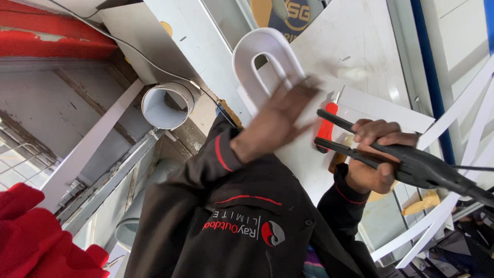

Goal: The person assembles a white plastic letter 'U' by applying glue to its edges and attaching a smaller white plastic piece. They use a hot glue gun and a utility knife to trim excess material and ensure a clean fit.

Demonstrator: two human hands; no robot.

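My left hand (280, 121) lies flat, fingers together and blurred, on the lower end of a white arch-shaped piece (260, 44) that rests on a white sheet (360, 46). My right hand (375, 154) grips a black tool (411, 162) with two long thin prongs and a cable at its back. The prong tips reach left across a red-handled knife (327, 128) that lies on the sheet between my two hands. My black jacket with red trim (231, 221) fills the lower middle of the view.
A coil of white strip (167, 105) sits left of the sheet, with a thin cable running past it. Long white strips (463, 108) curve down at the right beside a blue post (427, 62). Red cloth (31, 237) lies at the lower left.
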